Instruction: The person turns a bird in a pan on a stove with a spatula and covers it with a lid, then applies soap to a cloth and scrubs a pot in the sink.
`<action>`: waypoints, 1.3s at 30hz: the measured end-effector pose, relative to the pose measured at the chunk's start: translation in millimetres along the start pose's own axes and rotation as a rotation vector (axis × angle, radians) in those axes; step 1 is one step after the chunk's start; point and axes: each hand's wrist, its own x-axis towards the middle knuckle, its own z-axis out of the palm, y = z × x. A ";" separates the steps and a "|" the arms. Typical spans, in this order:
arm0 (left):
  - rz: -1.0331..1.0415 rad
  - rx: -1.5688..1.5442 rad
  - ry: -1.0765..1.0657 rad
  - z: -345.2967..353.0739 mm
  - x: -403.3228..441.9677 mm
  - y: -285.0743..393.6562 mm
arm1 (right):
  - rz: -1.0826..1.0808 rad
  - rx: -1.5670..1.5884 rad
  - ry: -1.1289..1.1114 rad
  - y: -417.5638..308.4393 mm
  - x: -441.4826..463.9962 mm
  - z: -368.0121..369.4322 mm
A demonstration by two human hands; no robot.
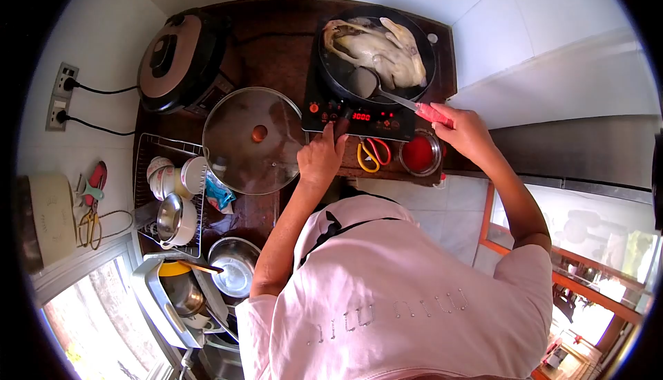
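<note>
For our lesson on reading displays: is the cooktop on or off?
On: the cooktop shows lit red digits and glowing symbols on its front panel.

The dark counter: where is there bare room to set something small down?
The clearest patch of the counter lies between the electric cooker and the cooktop, behind the glass lid; a black cord crosses it. A smaller one lies between the lid and the steel basin. The cooktop's front is crowded: left hand, scissors, glass jar.
</note>
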 end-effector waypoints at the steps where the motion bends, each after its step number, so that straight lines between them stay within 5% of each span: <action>1: -0.008 0.003 -0.018 -1.8 0.0 0.6 | 0.062 0.045 -0.021 5.4 -4.1 2.8; 4: -0.006 0.006 -0.038 -5.3 1.6 3.3 | 0.064 0.164 -0.089 28.6 1.3 18.9; 10: -0.001 0.007 -0.042 -4.0 0.8 2.6 | 0.617 0.684 -0.404 40.3 9.6 29.6; 16: 0.013 -0.013 0.008 -3.5 -1.3 3.3 | 0.125 0.603 -0.082 74.6 12.7 76.3; 26: -0.013 -0.006 0.003 -2.0 -2.0 4.7 | 0.487 0.955 -0.013 32.4 -1.5 33.5; 39: 0.002 -0.033 0.008 -4.1 -2.6 6.1 | 0.660 1.131 -0.427 39.5 0.2 29.0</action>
